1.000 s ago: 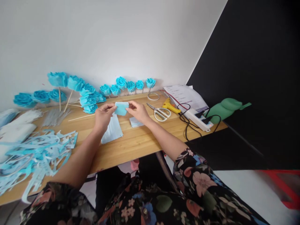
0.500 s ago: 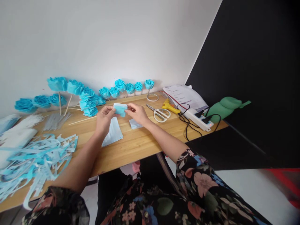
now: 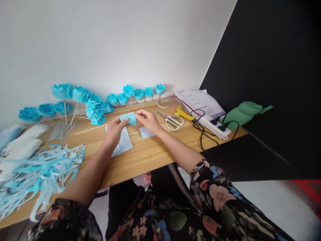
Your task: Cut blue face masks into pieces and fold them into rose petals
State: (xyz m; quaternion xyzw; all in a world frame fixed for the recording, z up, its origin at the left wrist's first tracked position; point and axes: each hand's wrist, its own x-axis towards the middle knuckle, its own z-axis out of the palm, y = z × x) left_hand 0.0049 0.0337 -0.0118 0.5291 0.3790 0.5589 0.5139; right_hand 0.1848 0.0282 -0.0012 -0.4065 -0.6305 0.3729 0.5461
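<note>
A small blue piece of mask-like fabric (image 3: 130, 118) is raised over the table between my hands. My left hand (image 3: 116, 126) pinches its left end, thumb in front. At its right edge, the fingertips of my right hand (image 3: 145, 119) are pressed together and pinch the corner. Below my left hand a larger pale blue sheet (image 3: 123, 143) lies flat on the wood. A small stack of pale blue pieces (image 3: 146, 132) rests under my right hand, partly covered by it. White-handled scissors (image 3: 173, 122) lie to the right of that hand.
Several blue fabric roses (image 3: 129, 91) on sticks line the wall. Cut blue and white strips (image 3: 50, 170) heap up at left, beside white ties (image 3: 62, 130). A yellow glue gun (image 3: 184, 114), a power strip (image 3: 215, 127) with cables and papers (image 3: 198, 100) occupy the right side.
The blue piece has turned so its front shows plain blue, without the white upper band and lower flap seen before. Both hands remain close to the same place.
</note>
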